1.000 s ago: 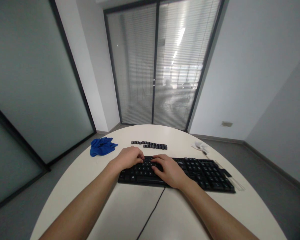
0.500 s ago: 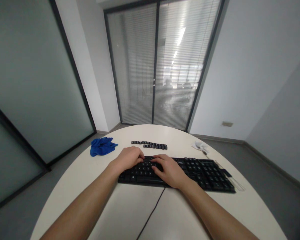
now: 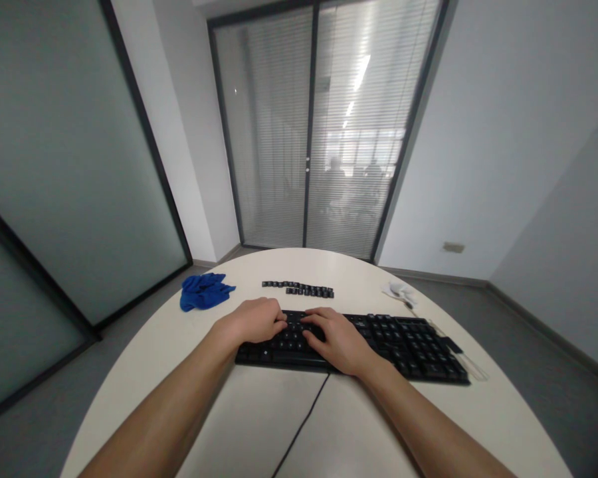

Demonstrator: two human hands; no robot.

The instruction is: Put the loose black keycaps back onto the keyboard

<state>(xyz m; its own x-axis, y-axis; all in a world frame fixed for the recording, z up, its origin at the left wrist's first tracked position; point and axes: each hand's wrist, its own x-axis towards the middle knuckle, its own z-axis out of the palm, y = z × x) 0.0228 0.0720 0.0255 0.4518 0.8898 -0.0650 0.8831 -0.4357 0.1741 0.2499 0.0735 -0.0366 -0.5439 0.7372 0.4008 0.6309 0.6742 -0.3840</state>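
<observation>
A black keyboard (image 3: 408,342) lies across the table in front of me, some key positions at its left showing only bare round mounts. Over its upper left part is my left hand (image 3: 259,320), closed, with thumb and fingers drawn together; whatever they hold, if anything, is too small to make out. My right hand (image 3: 341,338) rests on the middle of the keyboard, its thumb and fingers apart and holding nothing visible. Behind the keyboard, loose black keycaps (image 3: 309,291) are lined up in two short rows.
On the round white table (image 3: 239,425), a crumpled blue cloth (image 3: 205,291) lies at the left. A white brush-like item (image 3: 397,291) sits at the back right, near a thin pale wire tool (image 3: 473,366). A dark cable (image 3: 301,426) runs from the keyboard toward me.
My left hand has curled its fingers in more and turned slightly over the keyboard. The right hand stays where it was.
</observation>
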